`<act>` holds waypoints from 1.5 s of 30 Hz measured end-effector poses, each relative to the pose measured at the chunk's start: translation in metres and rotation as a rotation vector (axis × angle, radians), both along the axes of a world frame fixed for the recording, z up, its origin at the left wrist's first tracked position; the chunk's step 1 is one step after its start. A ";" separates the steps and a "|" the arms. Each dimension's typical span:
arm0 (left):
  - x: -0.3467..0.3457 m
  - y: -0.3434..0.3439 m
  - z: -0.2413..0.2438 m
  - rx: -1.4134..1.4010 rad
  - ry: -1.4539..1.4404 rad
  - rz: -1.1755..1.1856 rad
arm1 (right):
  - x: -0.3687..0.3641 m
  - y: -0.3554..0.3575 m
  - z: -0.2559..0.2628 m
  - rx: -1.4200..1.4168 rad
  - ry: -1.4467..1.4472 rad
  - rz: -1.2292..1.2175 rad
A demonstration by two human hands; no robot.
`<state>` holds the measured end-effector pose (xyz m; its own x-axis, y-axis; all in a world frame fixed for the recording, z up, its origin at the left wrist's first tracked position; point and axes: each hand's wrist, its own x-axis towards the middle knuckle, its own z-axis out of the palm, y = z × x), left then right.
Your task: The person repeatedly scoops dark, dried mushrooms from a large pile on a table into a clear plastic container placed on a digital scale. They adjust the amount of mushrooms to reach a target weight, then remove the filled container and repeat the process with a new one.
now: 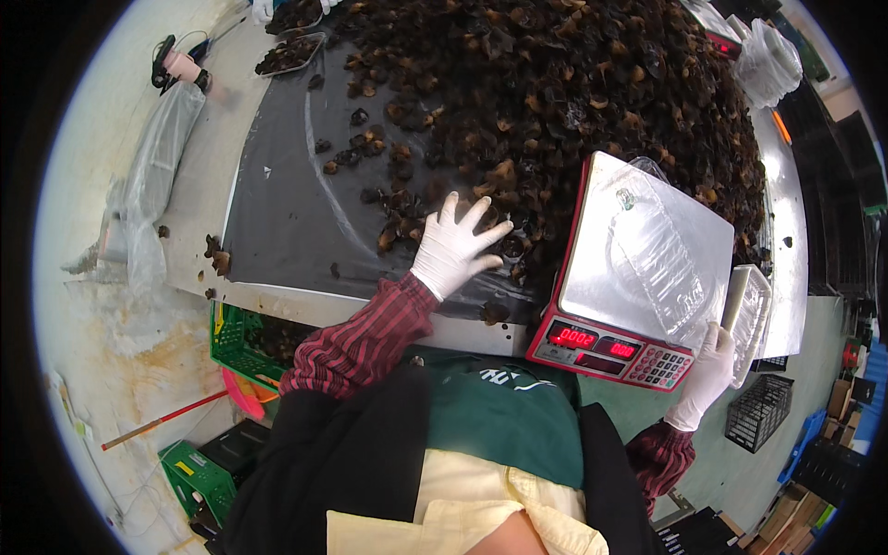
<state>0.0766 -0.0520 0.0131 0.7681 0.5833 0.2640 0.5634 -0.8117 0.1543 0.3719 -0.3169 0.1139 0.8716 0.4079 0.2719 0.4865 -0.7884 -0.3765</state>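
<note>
My left hand [459, 244], in a white glove, is spread palm down over the near edge of a heap of dark brown wood ear mushrooms [555, 90]. Its fingers are apart and hold nothing. To its right stands a red digital scale [617, 350] with a steel pan [590, 270] and lit red displays. A clear plastic tray [655, 257] lies slantwise on the pan. My gloved right hand [707, 374] is at the pan's near right corner, fingers curled at the near end of that tray; the fingertips are partly hidden.
More clear trays [749, 312] are stacked right of the scale. Black sheeting [291, 208] covers the table. At the far left, another person's gloved hand [263, 11] is near filled trays [291, 55]. Green crates [201, 479] and a black crate [760, 413] stand below.
</note>
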 end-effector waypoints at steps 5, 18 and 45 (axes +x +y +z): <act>0.005 0.022 -0.014 0.028 -0.163 -0.071 | -0.004 0.015 -0.008 0.041 0.238 -0.003; 0.014 0.040 0.046 -0.648 -0.767 -0.027 | 0.014 0.017 -0.008 0.355 0.567 0.045; 0.023 0.231 -0.013 -0.281 -0.122 0.232 | 0.007 0.042 -0.007 0.281 0.444 0.061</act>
